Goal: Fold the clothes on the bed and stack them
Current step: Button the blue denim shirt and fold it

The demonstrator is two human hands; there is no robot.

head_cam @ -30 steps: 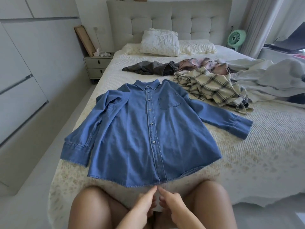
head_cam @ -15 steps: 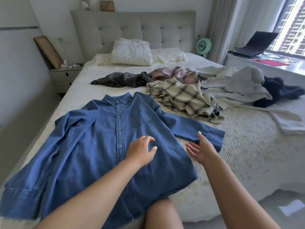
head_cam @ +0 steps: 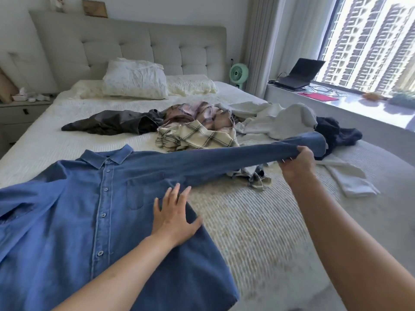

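Left hand [head_cam: 174, 215]: flat, fingers spread wide, pressing the blue shirt's [head_cam: 74, 221] side, lower centre.
Blue shirt: buttoned, front up, filling the lower left of the bed [head_cam: 258, 232].
Right hand [head_cam: 296, 161]: centre right, gripping the shirt's sleeve [head_cam: 224, 162], stretched off the bed.
Unfolded clothes: plaid shirt [head_cam: 197, 136], dark garment [head_cam: 112, 124], white pile [head_cam: 278, 120], mid-frame.
Pillow [head_cam: 134, 79]: upper centre, against the headboard [head_cam: 112, 46].

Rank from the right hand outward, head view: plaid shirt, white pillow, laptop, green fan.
From the right hand, gripping the denim sleeve:
1. Plaid shirt, just left of it on the bed.
2. Laptop, beyond it on the window ledge.
3. Green fan, at the bed's far corner.
4. White pillow, far left, against the headboard.
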